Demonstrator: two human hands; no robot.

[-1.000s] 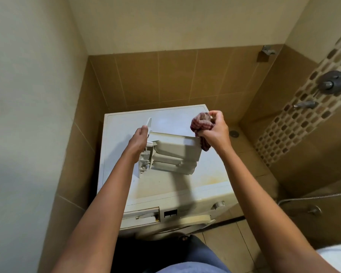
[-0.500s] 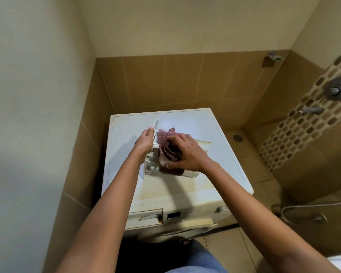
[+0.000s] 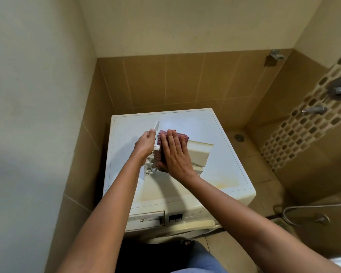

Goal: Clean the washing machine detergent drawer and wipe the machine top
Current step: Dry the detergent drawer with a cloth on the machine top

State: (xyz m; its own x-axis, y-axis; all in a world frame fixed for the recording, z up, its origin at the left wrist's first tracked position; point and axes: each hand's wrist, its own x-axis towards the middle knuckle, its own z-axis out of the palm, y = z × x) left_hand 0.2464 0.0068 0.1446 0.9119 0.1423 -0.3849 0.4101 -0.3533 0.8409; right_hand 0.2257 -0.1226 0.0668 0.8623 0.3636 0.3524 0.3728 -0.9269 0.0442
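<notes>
Left hand (image 3: pixel 145 145) grips detergent drawer (image 3: pixel 199 152) at its 9 o'clock end; right hand (image 3: pixel 175 154), fingers straight, presses cloth (image 3: pixel 162 137) onto it.

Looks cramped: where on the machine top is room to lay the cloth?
Bare: the top behind the drawer, and right of it to the edge. Crowded: left-middle, where the left hand grips the drawer and the right hand presses the cloth.

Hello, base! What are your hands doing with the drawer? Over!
Left hand grips detergent drawer front. Right hand presses red cloth flat on it. Nothing in the way.
</notes>
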